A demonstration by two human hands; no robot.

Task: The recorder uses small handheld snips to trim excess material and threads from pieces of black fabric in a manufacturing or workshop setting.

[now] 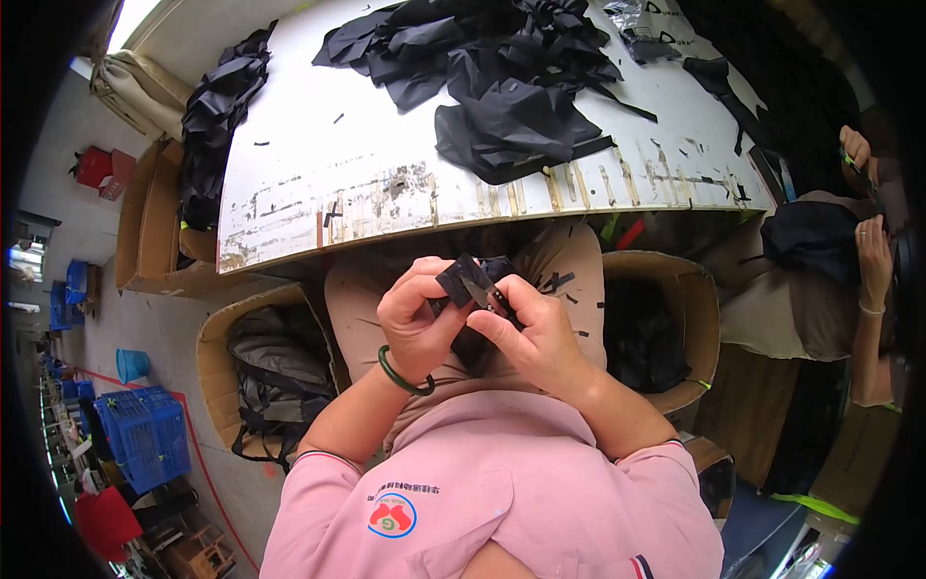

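Above my lap, my left hand (417, 314) is closed on a piece of black fabric (451, 280), pinched between thumb and fingers. My right hand (536, 333) grips small thread snips (476, 289), their pointed blades lying against the fabric and aimed toward my left hand. The two hands are close together, just in front of the table edge. Part of the fabric is hidden behind my fingers. Small black scraps (558, 282) lie on my trouser leg beside my right hand.
Black fabric pieces (521, 121) are heaped on the worn white table (289, 183). Boxes with a grey bag (280, 357) and dark cloth (646, 338) flank my legs. At right, a co-worker's hands (873, 256) are near black cloth. Blue crates (145, 439) stand on the left floor.
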